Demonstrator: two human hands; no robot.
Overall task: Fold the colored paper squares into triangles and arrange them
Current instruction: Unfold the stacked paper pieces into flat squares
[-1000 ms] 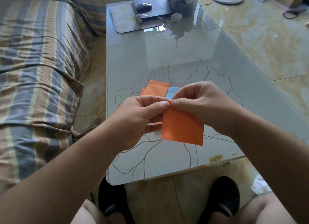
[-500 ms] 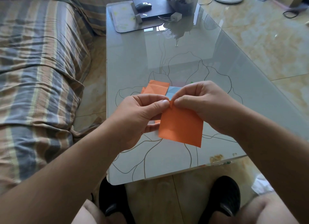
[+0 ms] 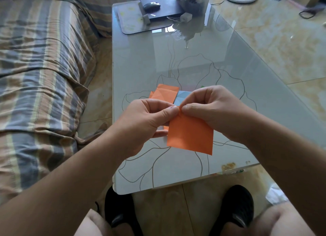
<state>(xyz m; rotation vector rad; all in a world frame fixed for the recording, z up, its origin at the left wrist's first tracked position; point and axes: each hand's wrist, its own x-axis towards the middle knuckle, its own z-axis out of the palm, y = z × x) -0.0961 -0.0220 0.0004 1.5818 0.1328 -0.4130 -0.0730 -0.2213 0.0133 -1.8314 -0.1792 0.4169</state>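
Note:
An orange paper square (image 3: 190, 135) hangs in the air just above the glass table (image 3: 176, 59). My left hand (image 3: 146, 119) and my right hand (image 3: 211, 107) both pinch its upper corner, thumbs nearly touching. Behind my hands, flat on the table, lie folded orange paper pieces (image 3: 165, 94) and a light blue paper (image 3: 181, 98), partly hidden by my fingers.
A sofa with a striped cover (image 3: 40, 77) runs along the left of the table. At the table's far end are a dark laptop (image 3: 162, 8) with a mouse (image 3: 151, 5), a grey mat (image 3: 134, 22) and a vase (image 3: 192, 1). My black shoes (image 3: 236, 211) stand below the near edge.
The held orange square has tilted and shifted slightly left and down. Both hands keep the same pinch on its corner.

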